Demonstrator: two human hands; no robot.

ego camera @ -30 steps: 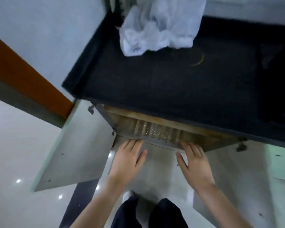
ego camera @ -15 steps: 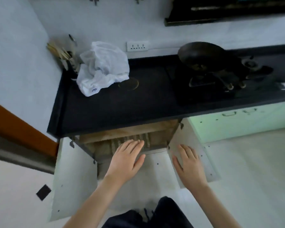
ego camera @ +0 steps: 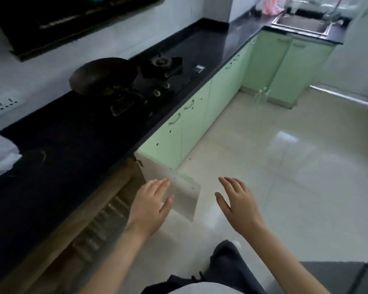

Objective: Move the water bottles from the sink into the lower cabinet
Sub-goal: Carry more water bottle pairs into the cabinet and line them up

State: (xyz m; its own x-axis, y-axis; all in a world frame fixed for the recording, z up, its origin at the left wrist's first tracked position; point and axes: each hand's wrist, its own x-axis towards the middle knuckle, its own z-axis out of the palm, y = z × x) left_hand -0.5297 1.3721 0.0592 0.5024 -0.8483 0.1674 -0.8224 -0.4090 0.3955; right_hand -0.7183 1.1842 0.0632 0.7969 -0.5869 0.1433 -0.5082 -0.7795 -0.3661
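Black counter [ego camera: 83,141], wok [ego camera: 103,76]; sink [ego camera: 302,25] far corner | cabinet [ego camera: 106,211] open, contents blurred | two bottles [ego camera: 261,96] on floor | left hand [ego camera: 151,206], right hand [ego camera: 238,205]: fingers straight, holding nothing.

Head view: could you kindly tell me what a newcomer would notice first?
The left hand and right hand hover open and empty in front. Left of them the cabinet stands open under the black counter; a dark wok sits on the stove, and the sink lies top right.

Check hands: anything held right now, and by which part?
Nothing is held. The left hand and right hand are both open with fingers straight, gripping nothing.
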